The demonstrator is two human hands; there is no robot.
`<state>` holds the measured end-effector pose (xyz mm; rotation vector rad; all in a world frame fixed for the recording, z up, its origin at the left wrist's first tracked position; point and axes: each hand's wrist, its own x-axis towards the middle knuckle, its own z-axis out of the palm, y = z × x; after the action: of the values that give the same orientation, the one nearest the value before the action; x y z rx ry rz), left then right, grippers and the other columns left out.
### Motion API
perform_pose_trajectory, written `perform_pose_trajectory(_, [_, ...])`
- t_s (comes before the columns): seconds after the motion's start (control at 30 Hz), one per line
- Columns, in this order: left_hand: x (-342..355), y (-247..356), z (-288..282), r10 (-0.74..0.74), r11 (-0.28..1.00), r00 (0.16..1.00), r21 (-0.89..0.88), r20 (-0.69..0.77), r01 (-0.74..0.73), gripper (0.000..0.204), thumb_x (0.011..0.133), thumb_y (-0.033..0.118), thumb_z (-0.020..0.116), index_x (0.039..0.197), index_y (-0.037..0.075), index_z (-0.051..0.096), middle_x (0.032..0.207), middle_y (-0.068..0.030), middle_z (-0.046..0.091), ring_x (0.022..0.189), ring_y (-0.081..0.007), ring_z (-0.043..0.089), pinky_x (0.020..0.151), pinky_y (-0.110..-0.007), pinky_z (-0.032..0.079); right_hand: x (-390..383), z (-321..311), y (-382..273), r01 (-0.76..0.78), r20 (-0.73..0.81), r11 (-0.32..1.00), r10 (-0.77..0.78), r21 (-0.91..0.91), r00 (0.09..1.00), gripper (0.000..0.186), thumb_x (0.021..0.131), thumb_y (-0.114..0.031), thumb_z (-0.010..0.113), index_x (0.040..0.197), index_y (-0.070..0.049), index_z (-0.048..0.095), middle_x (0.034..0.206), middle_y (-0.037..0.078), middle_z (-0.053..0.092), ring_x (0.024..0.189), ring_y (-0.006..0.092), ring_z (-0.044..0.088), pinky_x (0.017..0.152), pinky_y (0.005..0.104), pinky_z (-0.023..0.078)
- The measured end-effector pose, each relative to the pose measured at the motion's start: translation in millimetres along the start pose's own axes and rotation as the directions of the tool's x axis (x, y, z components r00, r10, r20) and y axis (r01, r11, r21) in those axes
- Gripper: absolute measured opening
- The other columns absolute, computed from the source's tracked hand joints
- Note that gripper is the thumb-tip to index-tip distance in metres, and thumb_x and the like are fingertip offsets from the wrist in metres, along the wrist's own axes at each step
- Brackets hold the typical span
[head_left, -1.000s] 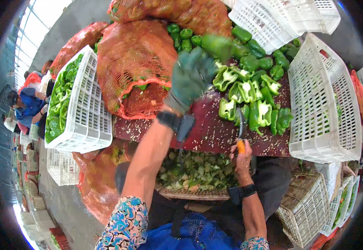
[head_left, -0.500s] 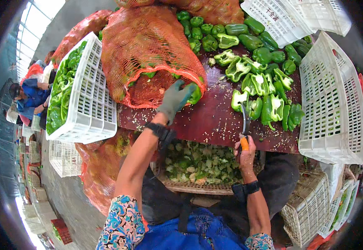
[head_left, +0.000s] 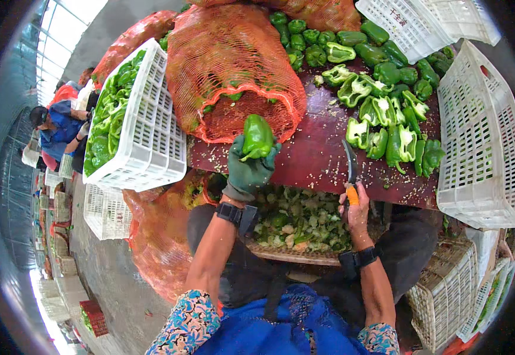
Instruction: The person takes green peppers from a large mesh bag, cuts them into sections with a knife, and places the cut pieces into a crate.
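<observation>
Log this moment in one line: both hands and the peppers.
left hand: gloved, holding green pepper | right hand: holding curved orange-handled knife | cut peppers: on red tabletop

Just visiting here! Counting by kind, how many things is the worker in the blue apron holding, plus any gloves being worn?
Green bell pepper, in the left grip: 1
Orange-handled curved knife, in the right grip: 1
Green glove, on the left: 1
Total: 3

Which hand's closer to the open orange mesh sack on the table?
Left. The gloved left hand, holding a green pepper, is just in front of the sack; the right hand, holding a curved knife, is farther off to the right.
</observation>
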<state>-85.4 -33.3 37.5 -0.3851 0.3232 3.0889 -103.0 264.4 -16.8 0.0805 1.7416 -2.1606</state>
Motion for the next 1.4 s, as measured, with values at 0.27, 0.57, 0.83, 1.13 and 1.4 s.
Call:
perform_pose_trajectory(0.27, [2.4,-56.7,4.4,0.087,0.915,0.995,0.398,-0.044,-0.062,0.051,0.091,0.037,0.055,0.132,0.007,0.051,0.13,-0.0206,0.054,0.115,-0.0403,0.056,0.088,-0.045,0.055,-11.5,11.9,-8.9,0.017,0.062,0.996,-0.012,-0.086,0.998,0.016,0.099,-0.012,0.041,0.108,-0.008,0.053,0.065,0.001,0.053,0.046,0.0075,0.047,0.04,0.023,0.036])
perform_pose_trajectory(0.57, [42.0,-124.9,-21.2,0.418,-0.242,0.882,0.963,0.217,-0.122,0.039,0.098,0.03,0.045,0.127,0.007,0.056,0.115,-0.0223,0.056,0.1,-0.0387,0.058,0.085,-0.047,0.047,11.8,16.3,4.8,0.009,-0.056,0.943,-0.029,-0.332,0.998,0.027,0.093,-0.014,0.041,0.114,-0.004,0.054,0.065,0.005,0.058,0.049,0.0128,0.055,0.043,0.0271,0.043])
perform_pose_trajectory(0.83, [56.7,-121.3,6.8,0.305,0.333,0.94,0.942,-0.15,0.043,0.025,0.092,0.021,0.057,0.111,0.006,0.062,0.079,-0.0006,0.06,0.065,-0.0086,0.055,0.052,-0.027,0.046,24.1,1.4,7.4,0.026,-0.147,0.973,-0.061,-0.228,0.987,0.019,0.094,-0.015,0.039,0.104,-0.005,0.053,0.06,0.004,0.055,0.043,0.0126,0.05,0.041,0.0271,0.041])
perform_pose_trajectory(1.13, [59.2,-121.6,-15.5,0.355,0.388,0.934,0.915,-0.038,-0.111,0.031,0.087,0.014,0.066,0.117,0.006,0.061,0.083,0.0001,0.063,0.064,-0.0061,0.053,0.053,-0.025,0.044,17.5,-2.8,10.5,0.053,-0.13,0.881,-0.129,-0.47,0.983,0.033,0.082,-0.009,0.052,0.114,0.002,0.053,0.062,0.01,0.058,0.048,0.0195,0.056,0.044,0.0344,0.045])
perform_pose_trajectory(1.4, [63.6,-134.8,-15.7,0.348,0.286,0.936,0.945,0.053,-0.16,0.031,0.087,0.013,0.065,0.116,0.004,0.061,0.083,0.0008,0.062,0.068,-0.0044,0.051,0.059,-0.024,0.044,2.9,-10.9,5.1,0.038,-0.277,0.802,-0.25,-0.596,0.928,0.033,0.078,-0.006,0.061,0.11,0.001,0.054,0.066,0.025,0.059,0.063,0.0441,0.061,0.055,0.0475,0.046])
